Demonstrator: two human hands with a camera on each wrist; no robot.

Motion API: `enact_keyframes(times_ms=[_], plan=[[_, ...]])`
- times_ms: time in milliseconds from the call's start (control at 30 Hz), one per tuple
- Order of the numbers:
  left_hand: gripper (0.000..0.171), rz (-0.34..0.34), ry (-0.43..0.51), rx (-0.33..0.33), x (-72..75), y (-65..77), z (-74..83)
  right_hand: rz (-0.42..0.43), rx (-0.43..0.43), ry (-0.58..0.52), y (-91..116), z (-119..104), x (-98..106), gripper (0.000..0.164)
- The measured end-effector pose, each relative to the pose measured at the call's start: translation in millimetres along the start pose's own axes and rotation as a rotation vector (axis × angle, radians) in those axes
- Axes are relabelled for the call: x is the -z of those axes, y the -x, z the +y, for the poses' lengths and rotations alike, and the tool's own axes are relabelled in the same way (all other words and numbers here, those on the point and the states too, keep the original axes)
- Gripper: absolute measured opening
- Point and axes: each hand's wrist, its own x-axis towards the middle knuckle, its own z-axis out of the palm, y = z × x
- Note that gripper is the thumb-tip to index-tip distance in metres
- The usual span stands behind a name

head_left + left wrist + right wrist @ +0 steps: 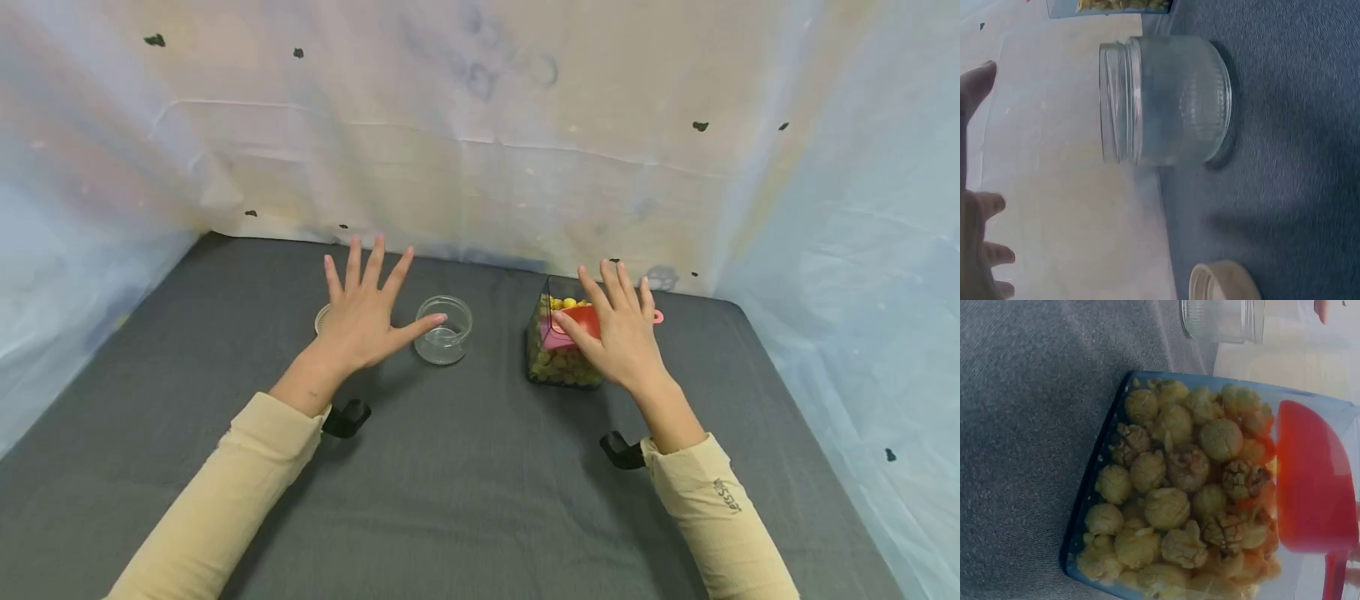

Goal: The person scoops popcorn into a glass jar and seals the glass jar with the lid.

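My left hand [358, 323] is held over the table with its fingers spread, holding nothing. Just right of its thumb stands an uncapped glass jar [444, 342], upright and see-through in the left wrist view. A pale screw lid [1230, 281] lies on the cloth, mostly hidden behind the left hand in the head view. My right hand [624, 335], also spread and holding nothing, overlaps a clear square container [534, 354] in the head view. Popcorn [1166, 506] fills much of that container. On top of the popcorn rests a red scoop [1313, 481], its handle pointing right in the head view.
Dark grey cloth [465, 483] covers the table. Pale sheeting [480, 167] with small dark marks hangs along the back edge and both sides. A black bracket sticks out from each sleeve cuff.
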Motion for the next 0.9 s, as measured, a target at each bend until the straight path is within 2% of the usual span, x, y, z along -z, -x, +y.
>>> enact_keyframes(times_ms=[300, 467, 633, 900], plan=[[0.093, 0.126, 0.152, -0.028, -8.1, -2.5, 9.2, 0.061, 0.040, -0.070, -1, -1, -3, 0.069], [0.092, 0.122, 0.208, -0.032, -13.8, -6.6, 17.6, 0.067, 0.040, -0.066, 1, -1, -1, 0.067], [0.089, 0.116, 0.222, -0.024, -17.4, -11.0, 24.8, 0.061, 0.034, -0.071, 2, 0, 0, 0.066], [0.088, 0.034, 0.230, -0.018, -23.0, -16.5, 38.0, 0.037, 0.012, -0.155, 3, 1, 6, 0.061]])
